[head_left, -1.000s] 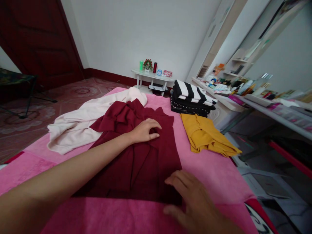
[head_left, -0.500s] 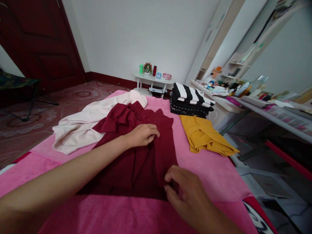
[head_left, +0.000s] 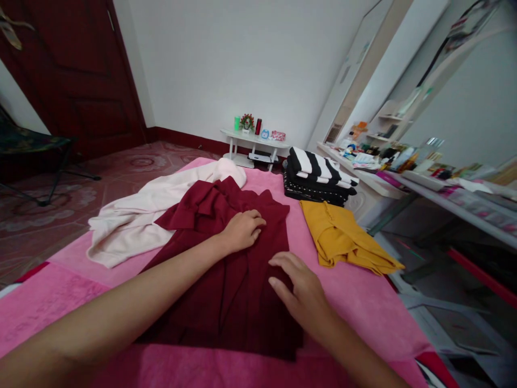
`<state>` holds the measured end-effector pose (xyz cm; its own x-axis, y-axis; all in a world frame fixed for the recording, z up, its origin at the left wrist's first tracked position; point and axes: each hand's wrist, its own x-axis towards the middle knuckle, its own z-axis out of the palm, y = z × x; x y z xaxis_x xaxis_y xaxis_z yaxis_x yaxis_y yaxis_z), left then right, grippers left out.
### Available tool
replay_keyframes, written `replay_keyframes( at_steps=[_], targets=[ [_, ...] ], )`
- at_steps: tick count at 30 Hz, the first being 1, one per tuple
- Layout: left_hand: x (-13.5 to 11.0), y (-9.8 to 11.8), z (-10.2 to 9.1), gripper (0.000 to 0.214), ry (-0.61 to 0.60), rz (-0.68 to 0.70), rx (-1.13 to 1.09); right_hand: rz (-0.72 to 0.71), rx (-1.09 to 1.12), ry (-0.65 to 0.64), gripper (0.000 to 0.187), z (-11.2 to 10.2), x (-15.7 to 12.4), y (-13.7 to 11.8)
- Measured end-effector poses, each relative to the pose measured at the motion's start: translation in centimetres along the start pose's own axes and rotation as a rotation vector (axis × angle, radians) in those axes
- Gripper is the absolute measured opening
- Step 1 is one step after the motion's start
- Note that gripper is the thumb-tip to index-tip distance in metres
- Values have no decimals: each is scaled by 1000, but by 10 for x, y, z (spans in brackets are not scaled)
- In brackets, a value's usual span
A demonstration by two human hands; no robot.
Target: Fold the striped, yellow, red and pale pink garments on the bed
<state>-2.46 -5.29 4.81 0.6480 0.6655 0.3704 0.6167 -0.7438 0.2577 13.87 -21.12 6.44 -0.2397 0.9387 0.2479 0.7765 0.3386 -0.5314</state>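
Note:
A dark red garment lies spread on the pink bed cover, its upper left part bunched. My left hand rests on the middle of the garment, fingers slightly bent and apart from the thumb. Over the garment's right edge is my right hand, thumb and fingers spread with nothing between them. Whether its fingertips touch the cloth is hard to tell. A cream garment lies loosely on the left, partly under the red one. To the right sits a folded mustard-yellow garment.
Behind the yellow garment stands a stack of folded black and white clothes. A dressing table crowded with bottles runs along the right. Against the far wall is a small white table. A folding chair stands at left.
My right hand has moved up along the red garment's right edge and its fingers have spread. That edge now lies flatter, its lower right corner showing. My left hand stays on the cloth.

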Motion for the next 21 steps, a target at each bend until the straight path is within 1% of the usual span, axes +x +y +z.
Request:
replay_keyframes(
  at_steps=[2, 5, 8, 10, 14, 16, 19, 21],
  targets=[
    [16, -12, 9, 32, 17, -89, -16, 5, -74, -23, 19, 11, 12, 16],
    [43, -29, 18, 36, 20, -207, 15, 24, -178, -47, 1, 27, 31, 32],
    [66, -38, 26, 36, 8, -268, 54, 58, -244, 3, 17, 38, 46, 38],
    [74, -41, 32, 32, 6, -273, 55, 76, -263, 32, 22, 42, 51, 40],
    [76, -43, 44, 14, 42, -294, 50, 78, -248, 50, 22, 45, 51, 43],
    [72, -45, 47, 16, 93, -326, 49, 81, -239, 60, 21, 46, 49, 43],
    [67, -50, 47, 18, 206, -423, 57, 84, -239, 81, 21, 47, 46, 42],
    [64, -52, 47, 14, 229, -496, 71, 88, -240, 79, 21, 46, 48, 41]
  ],
)
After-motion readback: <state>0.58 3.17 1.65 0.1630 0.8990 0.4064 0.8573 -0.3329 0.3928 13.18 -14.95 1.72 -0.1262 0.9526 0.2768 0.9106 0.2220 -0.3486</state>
